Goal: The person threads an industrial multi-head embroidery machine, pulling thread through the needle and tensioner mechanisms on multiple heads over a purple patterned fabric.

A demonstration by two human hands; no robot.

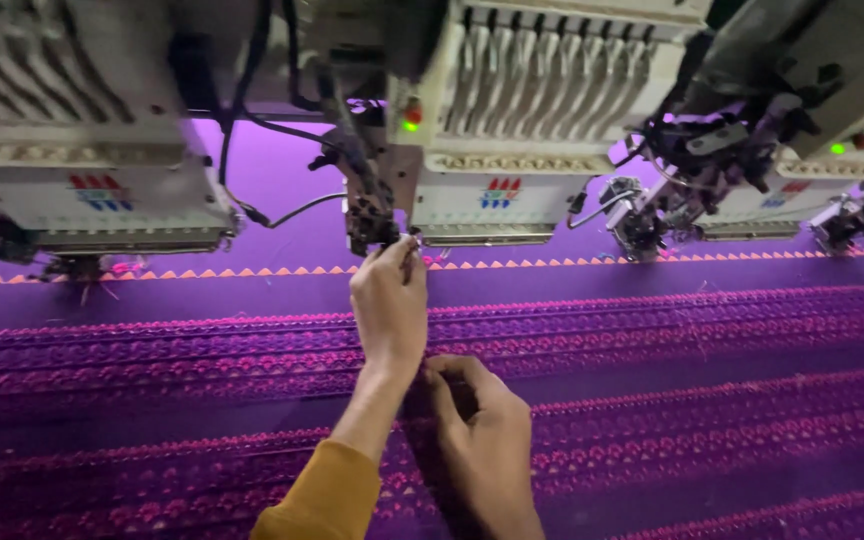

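Head view, one moment at the embroidery machine. The left hand (389,305) was raised to the small dark attachment (370,222) hanging beside the middle sewing head (497,190), its fingers (404,255) pinched together at the tip. What they pinched was too thin to make out; most likely a thread at the needle area, but I could not tell for certain. The right hand (482,440) lay lower, just beside the left wrist, fingers curled loosely inward over the purple cloth (712,400); whether it gripped anything could not be told, the palm side being hidden.

The cloth was stretched flat under the row of heads, bearing pink stitched bands and a line of small orange triangles (252,272) near the machine.

Handling judgement: a thread would be nearly weightless, limp, and easy to snap or lose, so it wants a fingertip pinch close to its free end, with no sideways tug. The cloth looked soft but taut; pressing on it could shift the stitching. The attachment looked rigid metal with sharp parts nearby, better touched from the side.
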